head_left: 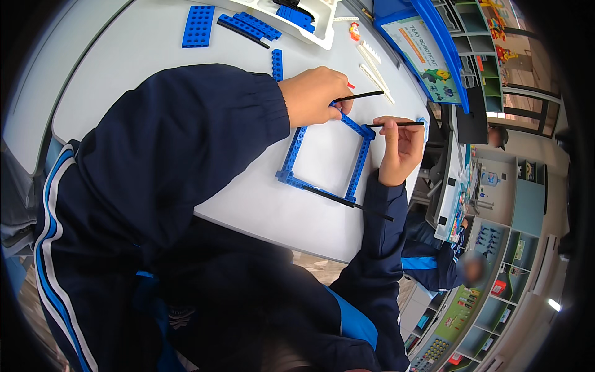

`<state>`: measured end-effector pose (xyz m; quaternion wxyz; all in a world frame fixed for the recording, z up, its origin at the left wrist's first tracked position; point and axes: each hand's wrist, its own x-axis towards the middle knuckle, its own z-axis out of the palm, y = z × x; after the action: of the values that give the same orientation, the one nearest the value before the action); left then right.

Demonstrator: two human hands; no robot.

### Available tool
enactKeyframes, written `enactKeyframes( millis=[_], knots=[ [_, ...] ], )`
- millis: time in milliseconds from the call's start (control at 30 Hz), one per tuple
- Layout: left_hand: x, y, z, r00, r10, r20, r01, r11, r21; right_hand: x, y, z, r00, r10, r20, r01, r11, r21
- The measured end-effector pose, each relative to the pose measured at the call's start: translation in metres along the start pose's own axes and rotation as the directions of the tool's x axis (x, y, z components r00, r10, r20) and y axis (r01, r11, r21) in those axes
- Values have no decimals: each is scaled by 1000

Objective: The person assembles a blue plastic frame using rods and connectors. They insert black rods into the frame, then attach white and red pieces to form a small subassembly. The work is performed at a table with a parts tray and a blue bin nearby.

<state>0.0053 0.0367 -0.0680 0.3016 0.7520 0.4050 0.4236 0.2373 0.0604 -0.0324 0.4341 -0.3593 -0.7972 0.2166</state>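
Note:
A square frame (361, 162) of blue studded toy beams lies on the white table in front of me. My left hand (317, 96) is closed at its far left corner, where a black rod (365, 96) sticks out to the right past my fingers. My right hand (400, 149) pinches another black rod (409, 124) between thumb and fingers, and that rod's left end meets the frame's far right corner. More thin black rods (328, 196) run along the frame's near side, one reaching beyond its right corner. My left fingers hide part of the far left corner.
Beyond my left hand lie a blue plate (199, 26), long blue and black pieces (251, 28) and a short blue beam (277, 65). A white parts tray (325, 37), white strips (377, 74), a toy figure (354, 31) and a blue box (427, 49) stand farther off. A person (434, 263) sits at right.

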Motion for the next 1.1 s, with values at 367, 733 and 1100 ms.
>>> enactKeyframes(
  millis=[367, 733, 1100],
  knots=[
    [-1, 0, 0, 1000, 15, -10, -15, 1000, 16, 3, -6, 0, 998, 34, 58, -33, 999, -18],
    [5, 13, -7, 931, 131, -341, -114, 991, 68, -2, -4, 0, 992, 12, 123, -1, 996, -87],
    [0, 39, 15, 924, 378, 54, -372, 858, 353, -2, 1, 1, 990, -95, 103, 111, 981, -158]
  ],
)
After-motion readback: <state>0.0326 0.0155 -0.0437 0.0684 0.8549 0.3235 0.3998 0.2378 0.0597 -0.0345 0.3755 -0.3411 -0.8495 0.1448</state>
